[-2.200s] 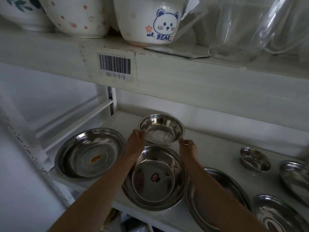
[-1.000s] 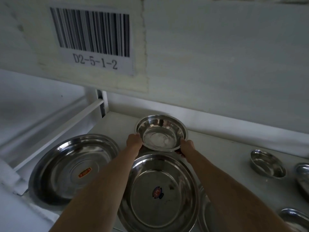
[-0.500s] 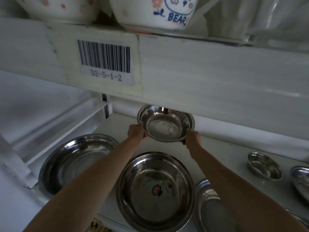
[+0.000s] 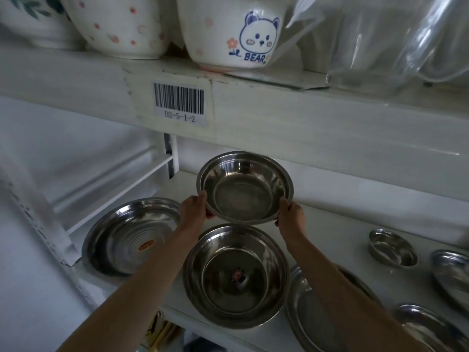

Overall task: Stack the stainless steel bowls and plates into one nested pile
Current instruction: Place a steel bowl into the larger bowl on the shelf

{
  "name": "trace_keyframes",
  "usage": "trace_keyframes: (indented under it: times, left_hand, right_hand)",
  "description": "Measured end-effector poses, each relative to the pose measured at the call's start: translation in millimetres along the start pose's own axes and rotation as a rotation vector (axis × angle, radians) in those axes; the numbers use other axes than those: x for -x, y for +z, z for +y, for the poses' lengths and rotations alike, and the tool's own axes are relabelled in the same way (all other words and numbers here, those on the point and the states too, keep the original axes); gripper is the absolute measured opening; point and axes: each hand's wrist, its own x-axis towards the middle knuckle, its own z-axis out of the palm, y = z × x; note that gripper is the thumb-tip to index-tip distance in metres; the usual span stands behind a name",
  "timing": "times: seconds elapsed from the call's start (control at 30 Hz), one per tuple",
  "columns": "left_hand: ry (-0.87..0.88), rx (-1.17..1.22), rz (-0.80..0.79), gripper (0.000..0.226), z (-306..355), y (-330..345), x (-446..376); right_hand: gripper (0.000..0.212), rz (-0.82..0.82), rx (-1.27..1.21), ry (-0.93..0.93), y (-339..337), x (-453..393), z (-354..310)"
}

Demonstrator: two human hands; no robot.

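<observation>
A medium steel bowl point(image 4: 245, 186) hangs in the air, tilted toward me, above the white shelf point(image 4: 337, 224). My left hand point(image 4: 194, 210) grips its left rim and my right hand point(image 4: 290, 215) grips its right rim. Directly below it sits a larger steel bowl point(image 4: 236, 275) with a small sticker inside. A wide steel plate point(image 4: 132, 236) with an orange sticker lies to the left. Another plate point(image 4: 309, 311) lies to the right, partly hidden by my right forearm.
A tiny steel bowl point(image 4: 392, 248) and two more steel dishes point(image 4: 451, 275) point(image 4: 429, 329) sit at the right. The upper shelf board point(image 4: 304, 123) with a barcode label hangs close above, carrying ceramic bowls point(image 4: 233, 34) and a clear glass jug point(image 4: 380, 41).
Both hands have raised the medium bowl off the shelf and tipped it toward me, over the larger bowl. The camera view has pulled back and tilted up.
</observation>
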Motion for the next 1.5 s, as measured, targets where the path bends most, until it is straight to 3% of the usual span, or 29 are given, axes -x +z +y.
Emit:
trace_keyframes:
  times: [0.17,0.57,1.27,1.5]
  left_hand:
    - [0.051,-0.046,-0.017,0.048,-5,-19,44]
    - [0.135,-0.193,0.147,0.041,-45,-43,116]
    - [0.117,-0.362,0.341,0.011,-90,-44,147]
    - [0.168,-0.343,0.352,0.014,-93,-43,150]
  right_hand:
    - [0.043,-0.007,0.076,-0.027,-6,35,15]
    - [0.029,0.023,0.18,0.037,-20,107,65]
    - [0.025,0.055,0.415,-0.018,-21,136,87]
    - [0.022,0.078,0.424,-0.04,-20,137,92]
